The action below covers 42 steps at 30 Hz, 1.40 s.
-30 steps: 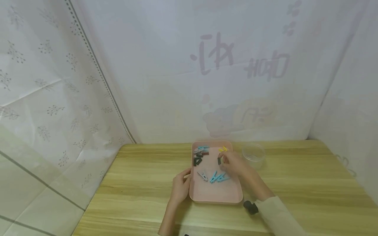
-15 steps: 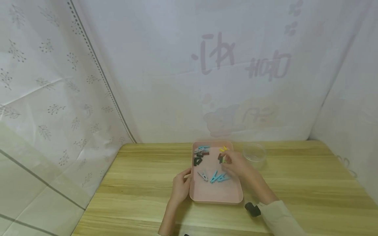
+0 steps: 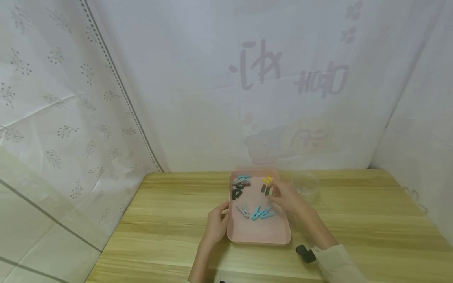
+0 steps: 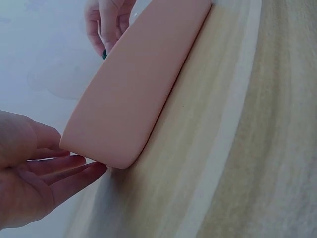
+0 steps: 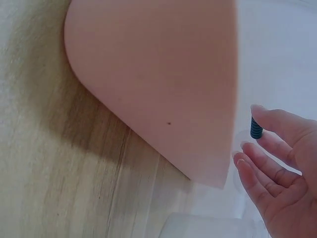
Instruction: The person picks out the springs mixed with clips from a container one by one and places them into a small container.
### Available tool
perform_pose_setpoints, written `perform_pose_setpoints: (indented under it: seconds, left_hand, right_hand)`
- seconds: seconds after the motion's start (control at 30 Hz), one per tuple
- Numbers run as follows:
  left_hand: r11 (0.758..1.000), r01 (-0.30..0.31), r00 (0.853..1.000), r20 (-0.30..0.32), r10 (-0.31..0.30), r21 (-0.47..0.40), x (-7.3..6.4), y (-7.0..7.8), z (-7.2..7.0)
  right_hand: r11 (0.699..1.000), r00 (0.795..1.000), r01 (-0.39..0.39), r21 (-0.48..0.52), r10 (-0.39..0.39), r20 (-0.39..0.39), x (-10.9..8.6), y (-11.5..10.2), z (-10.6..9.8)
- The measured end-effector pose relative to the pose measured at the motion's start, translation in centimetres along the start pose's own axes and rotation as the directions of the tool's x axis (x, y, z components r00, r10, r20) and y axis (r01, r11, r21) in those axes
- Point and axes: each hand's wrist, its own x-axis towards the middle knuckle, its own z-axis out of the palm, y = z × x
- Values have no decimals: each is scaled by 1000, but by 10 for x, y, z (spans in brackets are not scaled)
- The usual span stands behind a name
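Observation:
On the table a pink tray (image 3: pixel 258 232) holds small pieces and clips. My left hand (image 3: pixel 216 224) holds the tray's left rim; in the left wrist view its thumb and fingers meet the tray's end. Over the tray's right side, my right hand (image 3: pixel 286 196) pinches a small dark green ridged cylinder (image 5: pixel 255 129) between thumb and forefinger. A brown piece (image 3: pixel 263 188) lies just left of those fingertips. Yellow clips (image 3: pixel 267 179) lie behind them. Nearer the front are blue clips (image 3: pixel 261 212) and a grey clip (image 3: pixel 243 211).
More blue and grey clips (image 3: pixel 242 179) and several dark cylinders (image 3: pixel 236 193) are grouped at the tray's back left. A clear round container (image 3: pixel 305 184) stands right of the tray. A white patterned curtain (image 3: pixel 198 118) closes off the back.
My right hand has shifted slightly right with the dark cylinder, and the brown piece now shows apart from it. The left hand has stayed at the tray rim.

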Motion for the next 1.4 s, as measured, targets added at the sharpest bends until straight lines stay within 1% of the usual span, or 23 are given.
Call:
perform_pose_setpoints:
  seconds: [0.1,0.17,0.3,0.37,0.5,0.67,0.87,1.03,1.2,1.4]
  left_hand:
    - [1000,6,1000,10,-6,1,-1,2,-1]
    - [1000,14,1000,14,-14,0,-1,3,-2]
    - [1000,11,1000,20,-11,-2,-2,5,-3]
    - [1000,12,1000,22,-12,-1,-3,5,-3]
    - [1000,17,1000,20,-17,2,-2,4,-3]
    - [999,33,999,17,-33,-5,-2,3,-3]
    - [999,31,999,19,-30,-12,-2,3,-2]
    - [999,28,999,18,-28,-16,-2,3,-3]
    - [999,27,1000,15,-27,-22,-2,2,-3]
    - [998,37,999,16,-36,-43,-2,3,-3]
  right_hand:
    - [1000,1000,-8,-3,8,-5,-1,0,-1]
    - [1000,1000,-25,-3,25,-4,-2,0,-1]
    - [998,998,-57,-3,57,2,-3,-3,-3]
    - [998,998,-60,-11,60,-4,-4,-3,-3]
    - [999,999,-36,-26,36,-19,-5,-3,-4]
    - [999,998,-45,-10,45,-39,-9,-5,-5]
    - [995,992,-99,-5,98,-83,-17,-9,-6]
    - [993,986,-117,22,119,-119,-24,-12,-9]
    - [988,979,-151,24,153,-133,-28,-16,-12]
    - [977,966,-209,33,212,-149,-35,-20,-16]
